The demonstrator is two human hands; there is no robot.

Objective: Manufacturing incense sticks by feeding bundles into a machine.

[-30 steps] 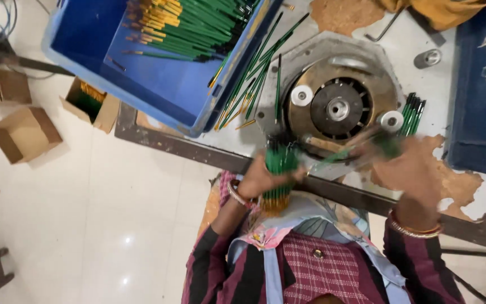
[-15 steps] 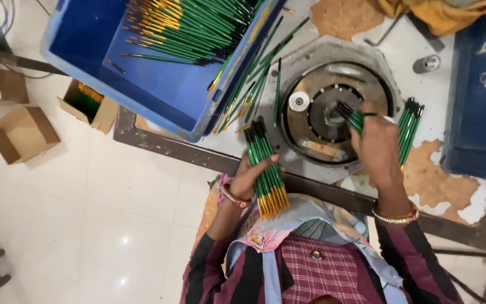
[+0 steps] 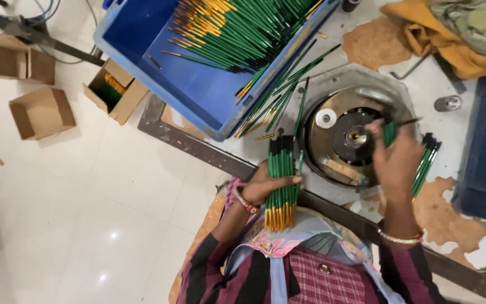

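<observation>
Pkgs near you, all on the white floor at your left:
- Brown cardboard box (image 3: 41, 112), open, sitting tilted w/ flaps up.
- Small brown carton (image 3: 115, 92), open, holding green and yellow items, lying just beside the blue crate (image 3: 198, 90).
- Larger brown carton (image 3: 12, 59), sitting at the frame edge, top left.
Labels, signs, screens: none showing.

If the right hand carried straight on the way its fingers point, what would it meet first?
Most likely the round metal machine disc: the right hand, gripping a few green brushes, points toward its central hub. Height above the disc is unclear from this overhead view.
</observation>
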